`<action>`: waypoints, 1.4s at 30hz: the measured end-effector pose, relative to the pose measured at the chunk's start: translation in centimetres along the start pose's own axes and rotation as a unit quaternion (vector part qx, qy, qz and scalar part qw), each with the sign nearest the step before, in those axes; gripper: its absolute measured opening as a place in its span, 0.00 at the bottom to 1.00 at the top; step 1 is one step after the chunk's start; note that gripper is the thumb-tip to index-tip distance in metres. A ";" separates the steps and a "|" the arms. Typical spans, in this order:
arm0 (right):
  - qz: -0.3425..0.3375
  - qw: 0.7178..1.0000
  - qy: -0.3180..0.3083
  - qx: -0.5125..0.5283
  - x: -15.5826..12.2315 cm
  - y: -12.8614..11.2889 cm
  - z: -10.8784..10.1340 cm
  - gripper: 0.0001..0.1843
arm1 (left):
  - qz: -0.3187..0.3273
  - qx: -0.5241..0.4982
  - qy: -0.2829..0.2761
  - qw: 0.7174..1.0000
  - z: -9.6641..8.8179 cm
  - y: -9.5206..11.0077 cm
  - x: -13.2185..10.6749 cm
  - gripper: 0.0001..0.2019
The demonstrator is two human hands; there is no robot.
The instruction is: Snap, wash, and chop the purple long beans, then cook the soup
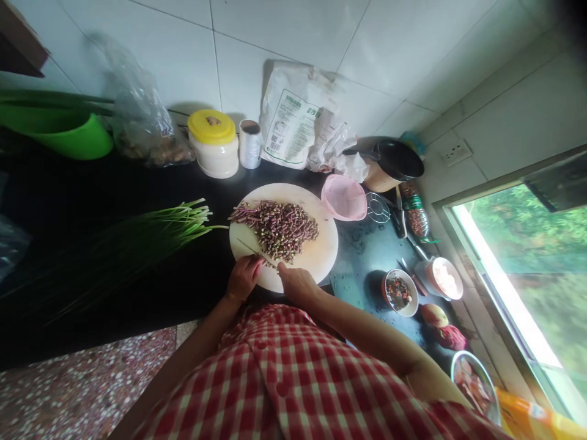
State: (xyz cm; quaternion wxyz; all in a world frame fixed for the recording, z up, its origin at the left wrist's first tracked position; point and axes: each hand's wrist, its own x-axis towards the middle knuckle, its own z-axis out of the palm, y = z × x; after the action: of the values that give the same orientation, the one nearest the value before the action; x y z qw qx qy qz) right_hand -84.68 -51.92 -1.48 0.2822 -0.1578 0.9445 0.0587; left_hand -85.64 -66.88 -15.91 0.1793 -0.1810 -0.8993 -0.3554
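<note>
A round pale cutting board (321, 256) lies on the dark counter, heaped with chopped purple-green stem pieces (279, 229); a few uncut stems stick out at the pile's left end. My right hand (298, 284) rests closed on the board's near edge, holding what looks like a thin knife (254, 250) that runs left along the near side of the pile. Just below that blade my left hand (243, 278) has its fingers curled at the board's near rim. What they hold, if anything, is hidden.
A bunch of green scallions (174, 223) lies left of the board. Behind stand a yellow-lidded tub (213, 143), a white cup (250, 143), a bag (293, 122), a green basin (68, 131). A pink strainer (343, 197), pot (394, 162), bowls (400, 292) and window sit right.
</note>
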 end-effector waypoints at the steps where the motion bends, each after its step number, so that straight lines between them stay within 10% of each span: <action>1: -0.003 1.000 0.000 0.000 0.2 0.1 0.0 0.11 | 0.001 0.006 0.000 1.000 0.1 -0.1 0.1 0.11; 16: 0.034 0.995 0.007 0.092 3.1 1.8 0.2 0.14 | -0.044 -0.065 0.011 0.997 -1.3 -0.1 0.9 0.13; 21: 0.000 0.994 0.017 0.107 1.5 1.8 1.1 0.15 | -0.103 -0.011 0.084 0.991 -5.5 -3.9 4.9 0.14; 24: -0.024 0.991 -0.007 0.130 1.4 0.8 2.1 0.15 | -0.063 0.063 0.016 0.996 -6.3 -6.7 8.5 0.15; 32: 0.068 0.985 0.013 0.161 2.1 3.2 3.0 0.15 | 0.014 0.118 -0.172 0.978 -2.8 -9.4 13.8 0.26; 42: 0.067 0.980 0.020 0.188 1.8 4.0 3.3 0.14 | -0.053 0.060 -0.024 0.997 -0.8 -6.9 9.6 0.14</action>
State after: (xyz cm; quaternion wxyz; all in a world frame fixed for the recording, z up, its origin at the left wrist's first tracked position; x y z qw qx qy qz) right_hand -85.75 -48.01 -5.14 0.2830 -0.0394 0.9525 -0.1049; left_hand -96.94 -70.24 -14.99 0.1492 -0.1306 -0.9313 -0.3057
